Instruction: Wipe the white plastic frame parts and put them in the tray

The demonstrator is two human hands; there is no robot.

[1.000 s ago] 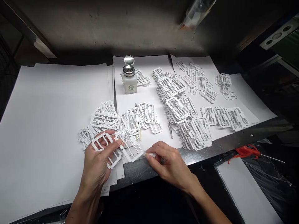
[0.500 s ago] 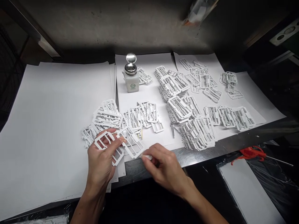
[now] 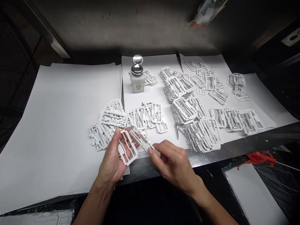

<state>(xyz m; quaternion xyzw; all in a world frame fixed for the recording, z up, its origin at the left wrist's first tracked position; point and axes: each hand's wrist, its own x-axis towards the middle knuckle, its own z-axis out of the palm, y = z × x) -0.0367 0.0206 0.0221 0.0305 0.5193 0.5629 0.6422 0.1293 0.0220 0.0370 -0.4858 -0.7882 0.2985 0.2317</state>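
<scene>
My left hand (image 3: 109, 161) is turned partly palm up and holds a white plastic frame (image 3: 121, 150) with thin inner bars, its thumb at the frame's upper edge. Between the thumb and fingers of my right hand (image 3: 177, 165) is a second white plastic frame (image 3: 141, 141), tilted nearly edge-on. Its far end reaches the fingertips of my left hand; whether they grip it I cannot tell. Just beyond the hands lie loose piles of similar frames (image 3: 114, 118). The curled fingers of my right hand hide whatever else may be in its palm.
A white pump bottle (image 3: 137, 82) with its metal lid up stands at the back. Stacked frames (image 3: 202, 134) and a nail clipper (image 3: 176, 131) lie to the right on white paper sheets (image 3: 77, 93). Beyond the metal table edge (image 3: 201, 156) is a red-handled tool (image 3: 260, 157).
My right hand has moved from beside the frames to gripping one, now turned edge-on. My left hand has rotated, its thumb now at the other frame's top. The whole view has shifted slightly.
</scene>
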